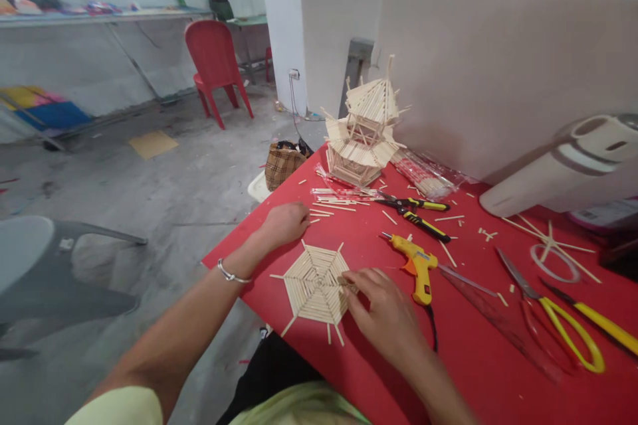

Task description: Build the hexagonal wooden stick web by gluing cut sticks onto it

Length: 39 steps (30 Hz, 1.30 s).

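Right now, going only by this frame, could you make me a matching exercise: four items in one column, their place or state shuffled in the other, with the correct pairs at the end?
Items
1. glue gun
2. right hand
3. stick tower
4. left hand

Places and states
A. at the edge of the web-shaped stick panel
B. near the loose sticks, with a bracelet on its wrist
C. standing upright on the red table, with two roof tiers
D. yellow, lying on its side

Pairs: 1-D, 2-A, 3-C, 4-B
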Each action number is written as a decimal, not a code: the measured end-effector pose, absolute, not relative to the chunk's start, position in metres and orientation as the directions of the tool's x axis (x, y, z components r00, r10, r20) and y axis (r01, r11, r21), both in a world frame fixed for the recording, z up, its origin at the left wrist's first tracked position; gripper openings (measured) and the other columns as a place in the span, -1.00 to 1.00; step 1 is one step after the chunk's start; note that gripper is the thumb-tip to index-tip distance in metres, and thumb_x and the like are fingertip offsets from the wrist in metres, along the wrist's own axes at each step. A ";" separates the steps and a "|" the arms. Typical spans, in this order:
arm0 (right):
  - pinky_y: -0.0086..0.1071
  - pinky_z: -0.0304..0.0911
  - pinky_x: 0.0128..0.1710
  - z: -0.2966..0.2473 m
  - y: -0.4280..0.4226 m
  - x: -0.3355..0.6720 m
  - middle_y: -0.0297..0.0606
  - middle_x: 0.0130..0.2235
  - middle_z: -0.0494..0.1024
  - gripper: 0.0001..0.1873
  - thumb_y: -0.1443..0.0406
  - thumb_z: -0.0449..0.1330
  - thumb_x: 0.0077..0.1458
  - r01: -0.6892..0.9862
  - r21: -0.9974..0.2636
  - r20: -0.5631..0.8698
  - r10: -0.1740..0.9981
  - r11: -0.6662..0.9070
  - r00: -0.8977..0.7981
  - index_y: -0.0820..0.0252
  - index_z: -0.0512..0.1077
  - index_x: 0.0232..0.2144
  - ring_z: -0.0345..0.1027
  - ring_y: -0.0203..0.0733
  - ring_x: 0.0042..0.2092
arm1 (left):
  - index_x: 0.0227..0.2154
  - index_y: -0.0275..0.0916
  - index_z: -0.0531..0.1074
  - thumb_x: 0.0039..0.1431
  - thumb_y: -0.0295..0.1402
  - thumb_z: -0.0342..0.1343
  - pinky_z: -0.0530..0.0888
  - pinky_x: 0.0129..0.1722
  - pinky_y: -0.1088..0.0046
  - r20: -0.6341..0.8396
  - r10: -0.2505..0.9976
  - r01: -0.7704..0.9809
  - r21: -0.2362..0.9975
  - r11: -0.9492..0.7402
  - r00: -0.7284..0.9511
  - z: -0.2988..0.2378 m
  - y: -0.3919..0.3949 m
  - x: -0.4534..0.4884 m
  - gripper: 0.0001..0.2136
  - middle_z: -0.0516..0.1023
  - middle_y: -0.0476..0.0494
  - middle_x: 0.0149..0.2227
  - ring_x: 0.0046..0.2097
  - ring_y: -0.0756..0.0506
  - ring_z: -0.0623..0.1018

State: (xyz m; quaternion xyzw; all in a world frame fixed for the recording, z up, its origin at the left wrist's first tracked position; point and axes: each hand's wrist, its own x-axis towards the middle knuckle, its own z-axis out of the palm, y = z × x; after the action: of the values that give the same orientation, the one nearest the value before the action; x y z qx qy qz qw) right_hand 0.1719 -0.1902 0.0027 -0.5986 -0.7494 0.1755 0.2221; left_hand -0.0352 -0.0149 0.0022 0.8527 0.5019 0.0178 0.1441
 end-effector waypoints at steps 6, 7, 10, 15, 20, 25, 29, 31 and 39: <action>-0.20 0.31 -0.10 -0.013 -0.213 0.170 -0.19 -0.15 0.58 -0.74 0.32 0.04 0.31 0.871 -0.439 0.183 0.971 0.222 -0.155 0.12 0.48 -0.06 0.41 -0.05 -0.10 | -0.33 -0.35 0.54 0.24 -0.46 -0.06 0.37 -0.21 0.32 -0.112 0.867 0.860 0.237 -0.452 0.486 0.003 -0.027 -0.047 -0.76 0.58 -0.38 -0.24 -0.24 -0.20 0.52; -0.18 0.31 -0.09 -0.017 -0.215 0.171 -0.18 -0.13 0.57 -0.74 0.32 0.04 0.31 0.879 -0.425 0.205 0.969 0.216 -0.140 0.13 0.48 -0.06 0.41 -0.04 -0.09 | -0.34 -0.34 0.54 0.22 -0.47 -0.05 0.37 -0.20 0.31 -0.108 0.873 0.863 0.251 -0.439 0.476 0.003 -0.031 -0.051 -0.77 0.58 -0.38 -0.26 -0.25 -0.20 0.52; -0.13 0.32 -0.06 -0.027 -0.220 0.174 -0.13 -0.09 0.55 -0.73 0.30 0.05 0.30 0.899 -0.390 0.299 0.951 0.198 -0.080 0.13 0.48 -0.04 0.38 0.01 -0.06 | -0.45 -0.31 0.53 0.11 -0.50 0.01 0.36 -0.25 0.33 -0.104 0.895 0.866 0.323 -0.382 0.434 0.007 -0.041 -0.063 -0.82 0.58 -0.31 -0.36 -0.32 -0.16 0.50; -0.07 0.31 0.00 -0.041 -0.223 0.180 -0.09 -0.05 0.53 -0.70 0.23 0.07 0.31 0.906 -0.378 0.405 0.914 0.189 -0.022 0.14 0.49 -0.01 0.35 0.05 -0.01 | -0.57 -0.25 0.51 -0.04 -0.46 0.07 0.28 -0.48 0.46 -0.224 0.876 0.796 0.552 -0.248 0.428 0.014 -0.059 -0.080 -0.87 0.52 -0.09 -0.57 -0.51 -0.03 0.42; -0.11 0.31 -0.01 -0.049 -0.224 0.183 -0.15 -0.08 0.55 -0.71 0.23 0.05 0.33 0.889 -0.410 0.386 0.922 0.205 -0.034 0.10 0.51 -0.03 0.36 0.00 -0.03 | -0.65 -0.28 0.48 -0.09 -0.40 0.12 0.29 -0.52 0.51 -0.308 0.851 0.604 0.797 -0.013 0.425 0.010 -0.071 -0.083 -0.87 0.48 -0.05 -0.64 -0.54 0.02 0.39; -0.12 0.31 -0.02 -0.055 -0.223 0.185 -0.14 -0.08 0.54 -0.72 0.26 0.06 0.31 0.885 -0.411 0.391 0.919 0.217 -0.044 0.14 0.51 -0.04 0.33 -0.01 -0.04 | -0.63 -0.31 0.51 -0.13 -0.43 0.16 0.32 -0.53 0.53 -0.304 0.875 0.580 0.814 0.034 0.376 0.003 -0.073 -0.071 -0.92 0.49 -0.05 -0.63 -0.54 0.01 0.44; -0.11 0.30 -0.02 -0.057 -0.223 0.186 -0.15 -0.09 0.54 -0.71 0.28 0.06 0.29 0.883 -0.417 0.393 0.919 0.216 -0.039 0.13 0.50 -0.04 0.32 -0.01 -0.05 | -0.63 -0.31 0.54 -0.15 -0.49 0.13 0.31 -0.56 0.54 -0.319 0.877 0.608 0.793 0.040 0.359 -0.002 -0.071 -0.065 -0.90 0.48 -0.04 -0.66 -0.56 0.01 0.45; -0.12 0.30 -0.03 -0.058 -0.222 0.186 -0.15 -0.09 0.54 -0.71 0.28 0.06 0.28 0.880 -0.423 0.392 0.919 0.216 -0.037 0.11 0.50 -0.04 0.32 -0.01 -0.05 | -0.62 -0.31 0.55 -0.14 -0.49 0.13 0.32 -0.56 0.55 -0.326 0.880 0.619 0.784 0.047 0.346 -0.003 -0.070 -0.064 -0.89 0.49 -0.04 -0.66 -0.56 0.01 0.45; -0.11 0.32 -0.04 -0.056 -0.222 0.187 -0.15 -0.08 0.53 -0.71 0.29 0.07 0.27 0.875 -0.433 0.383 0.923 0.216 -0.038 0.10 0.51 -0.03 0.34 0.00 -0.05 | -0.64 -0.31 0.54 -0.15 -0.52 0.10 0.31 -0.57 0.58 -0.348 0.880 0.671 0.740 0.046 0.324 0.000 -0.070 -0.060 -0.87 0.50 -0.06 -0.66 -0.55 0.00 0.49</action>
State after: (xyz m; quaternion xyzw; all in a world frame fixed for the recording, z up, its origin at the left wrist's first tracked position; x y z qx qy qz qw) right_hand 0.1870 -0.2224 -0.0564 -0.6248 -0.7195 0.0400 0.3007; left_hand -0.0600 -0.0696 -0.0004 0.6807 0.5695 0.1175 0.4456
